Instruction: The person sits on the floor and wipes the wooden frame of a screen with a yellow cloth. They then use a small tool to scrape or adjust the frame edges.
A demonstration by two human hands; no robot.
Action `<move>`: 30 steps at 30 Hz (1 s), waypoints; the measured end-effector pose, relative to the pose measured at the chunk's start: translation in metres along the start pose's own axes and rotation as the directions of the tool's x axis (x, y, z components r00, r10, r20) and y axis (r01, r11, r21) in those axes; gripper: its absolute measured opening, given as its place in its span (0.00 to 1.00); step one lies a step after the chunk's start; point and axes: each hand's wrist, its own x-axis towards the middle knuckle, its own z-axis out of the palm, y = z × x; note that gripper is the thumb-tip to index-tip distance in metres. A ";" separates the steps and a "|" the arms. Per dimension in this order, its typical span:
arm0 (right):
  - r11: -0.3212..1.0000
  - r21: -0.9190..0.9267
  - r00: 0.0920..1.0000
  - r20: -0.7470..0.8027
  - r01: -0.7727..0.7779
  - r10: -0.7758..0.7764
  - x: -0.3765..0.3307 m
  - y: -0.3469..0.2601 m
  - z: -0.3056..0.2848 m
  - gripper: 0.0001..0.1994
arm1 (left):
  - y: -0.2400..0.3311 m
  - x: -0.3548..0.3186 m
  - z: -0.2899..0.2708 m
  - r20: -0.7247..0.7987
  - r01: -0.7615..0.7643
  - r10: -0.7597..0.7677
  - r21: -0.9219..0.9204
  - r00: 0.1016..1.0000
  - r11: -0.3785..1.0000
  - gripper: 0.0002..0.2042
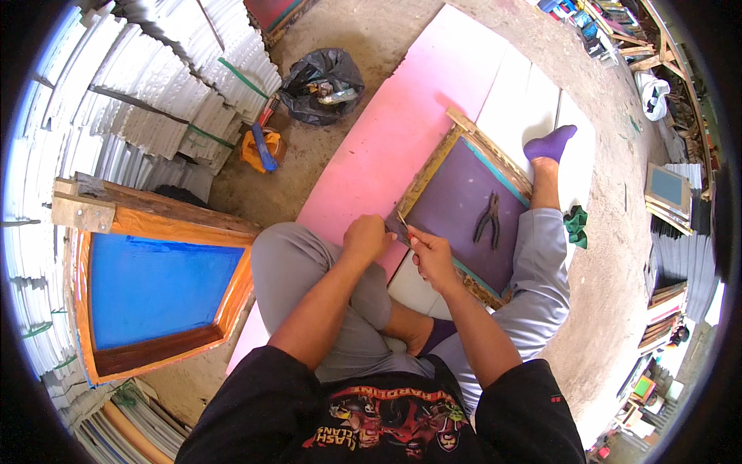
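A wooden frame with purple mesh stretched across it lies tilted between my legs. Pinched in my right hand is a thin pointed tool; its tip is at the frame's near-left corner, and its kind is too small to make out. Beside that corner, my left hand is closed with its fingers curled; what they grip is hidden. Dark-handled pliers rest on the purple mesh, to the right of both hands.
Pink and white boards lie under me. At left stands an orange-edged wooden frame with a blue panel, before stacked white sheets. A black bag and an orange container sit on the floor. Green cloth lies right.
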 end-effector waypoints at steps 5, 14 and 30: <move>0.793 -0.281 0.805 -0.100 0.540 -0.584 0.023 0.054 0.008 0.18 | -0.003 -0.002 0.001 -0.025 -0.028 0.027 -0.050 0.999 0.998 0.21; 0.982 0.165 0.995 0.054 -0.088 0.080 0.001 0.006 -0.011 0.18 | -0.008 0.002 -0.001 -0.006 -0.019 0.019 -0.130 1.000 0.991 0.21; 0.870 -0.435 0.961 -0.038 0.230 -0.273 -0.002 -0.029 -0.008 0.18 | -0.005 0.005 0.001 -0.014 -0.068 0.067 -0.099 0.998 0.993 0.19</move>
